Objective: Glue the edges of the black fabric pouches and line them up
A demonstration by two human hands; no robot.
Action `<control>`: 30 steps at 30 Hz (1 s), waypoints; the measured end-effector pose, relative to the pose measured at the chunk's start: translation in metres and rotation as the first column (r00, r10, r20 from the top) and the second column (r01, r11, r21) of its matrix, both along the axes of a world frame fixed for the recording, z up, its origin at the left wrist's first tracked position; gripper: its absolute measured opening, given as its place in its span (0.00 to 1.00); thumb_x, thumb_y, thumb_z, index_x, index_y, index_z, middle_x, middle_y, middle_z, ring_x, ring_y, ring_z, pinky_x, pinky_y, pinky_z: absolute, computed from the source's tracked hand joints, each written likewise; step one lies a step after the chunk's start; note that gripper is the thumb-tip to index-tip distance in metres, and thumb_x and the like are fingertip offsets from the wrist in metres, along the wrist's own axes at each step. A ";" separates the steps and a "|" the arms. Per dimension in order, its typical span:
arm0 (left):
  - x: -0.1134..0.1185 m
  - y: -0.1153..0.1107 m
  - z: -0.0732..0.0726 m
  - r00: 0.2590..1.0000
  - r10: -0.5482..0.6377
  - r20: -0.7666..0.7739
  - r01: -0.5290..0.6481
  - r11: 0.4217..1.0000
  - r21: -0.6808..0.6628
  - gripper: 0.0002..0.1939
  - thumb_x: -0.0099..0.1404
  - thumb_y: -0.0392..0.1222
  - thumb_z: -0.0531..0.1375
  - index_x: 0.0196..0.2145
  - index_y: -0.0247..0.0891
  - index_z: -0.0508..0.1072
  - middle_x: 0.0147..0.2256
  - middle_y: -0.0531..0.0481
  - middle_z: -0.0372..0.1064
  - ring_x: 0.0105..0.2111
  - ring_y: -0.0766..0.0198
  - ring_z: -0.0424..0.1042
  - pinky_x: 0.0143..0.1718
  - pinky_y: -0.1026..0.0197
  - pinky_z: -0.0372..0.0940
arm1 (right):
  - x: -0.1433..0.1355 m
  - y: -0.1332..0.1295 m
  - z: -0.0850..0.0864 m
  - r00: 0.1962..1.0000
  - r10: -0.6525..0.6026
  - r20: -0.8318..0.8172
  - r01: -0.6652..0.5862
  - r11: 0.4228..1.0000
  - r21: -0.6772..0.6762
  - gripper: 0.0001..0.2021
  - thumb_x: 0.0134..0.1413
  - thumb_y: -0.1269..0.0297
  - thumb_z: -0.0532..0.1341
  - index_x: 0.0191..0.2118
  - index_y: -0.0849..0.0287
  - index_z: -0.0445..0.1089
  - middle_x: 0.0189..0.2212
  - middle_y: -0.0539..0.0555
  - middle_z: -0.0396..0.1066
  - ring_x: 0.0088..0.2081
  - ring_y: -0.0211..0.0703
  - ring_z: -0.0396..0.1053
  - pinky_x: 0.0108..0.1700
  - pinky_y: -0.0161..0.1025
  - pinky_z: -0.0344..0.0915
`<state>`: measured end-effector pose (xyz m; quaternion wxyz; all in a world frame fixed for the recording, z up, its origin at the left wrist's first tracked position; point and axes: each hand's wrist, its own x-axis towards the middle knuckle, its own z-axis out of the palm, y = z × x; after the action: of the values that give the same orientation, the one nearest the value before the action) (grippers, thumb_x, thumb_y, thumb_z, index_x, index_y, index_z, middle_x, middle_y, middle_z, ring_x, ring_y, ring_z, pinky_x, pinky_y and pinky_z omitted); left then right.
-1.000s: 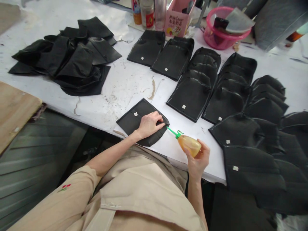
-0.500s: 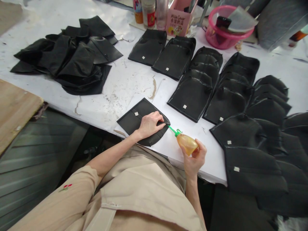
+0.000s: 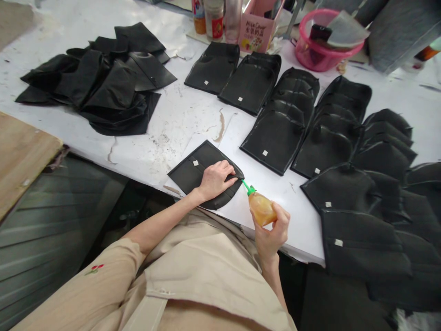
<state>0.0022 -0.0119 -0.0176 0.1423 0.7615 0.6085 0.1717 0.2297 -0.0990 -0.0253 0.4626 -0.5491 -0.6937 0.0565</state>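
Note:
A black leather-like panel (image 3: pixel 188 171) with a small white square sticker lies flat at the table's front edge. My left hand (image 3: pixel 217 180) rests on it, thumb and fingers closed on its right part near the curved edge. In my right hand (image 3: pixel 274 232) is a squeeze bottle (image 3: pixel 262 209) of amber liquid, probably glue, gripped between thumb and fingers. The bottle is tilted, and its thin green nozzle (image 3: pixel 245 185) points at the panel's right corner, beside my left thumb. Whether the tip touches the edge is too small to tell.
A loose heap of black pieces (image 3: pixel 110 87) lies at the left. Overlapping rows of black panels (image 3: pixel 272 138) spread from the middle to the right edge. At the back stand bottles (image 3: pixel 214 20), a pink box (image 3: pixel 257 30) and a pink basket (image 3: pixel 320 57). A wooden board (image 3: pixel 24 156) sits at left.
My right hand has shifted a little left and turned the bottle more upright, its nozzle staying by the panel's corner. The left hand and panel have hardly moved.

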 end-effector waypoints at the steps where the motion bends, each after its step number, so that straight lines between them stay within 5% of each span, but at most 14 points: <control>1: 0.000 0.000 0.000 1.000 -0.001 0.000 0.001 1.000 0.002 0.05 0.70 0.43 0.67 0.39 0.40 0.75 0.41 0.48 0.74 0.43 0.56 0.74 0.43 0.56 0.66 | -0.001 -0.001 0.000 1.000 -0.006 -0.004 0.006 1.000 -0.005 0.31 0.58 0.62 0.74 0.64 0.55 0.64 0.49 0.60 0.73 0.49 0.54 0.76 0.46 0.50 0.78; 30: -0.001 0.000 -0.001 0.998 0.012 0.054 -0.011 1.000 -0.007 0.05 0.70 0.43 0.66 0.38 0.41 0.75 0.41 0.48 0.74 0.43 0.56 0.73 0.43 0.56 0.65 | 0.003 -0.001 0.003 0.991 -0.021 -0.134 0.007 0.994 -0.109 0.28 0.57 0.58 0.75 0.59 0.55 0.67 0.47 0.59 0.73 0.49 0.53 0.75 0.48 0.50 0.77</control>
<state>0.0011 -0.0117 -0.0184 0.1605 0.7526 0.6094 0.1910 0.2330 -0.0995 -0.0226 0.4782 -0.5732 -0.6530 0.1277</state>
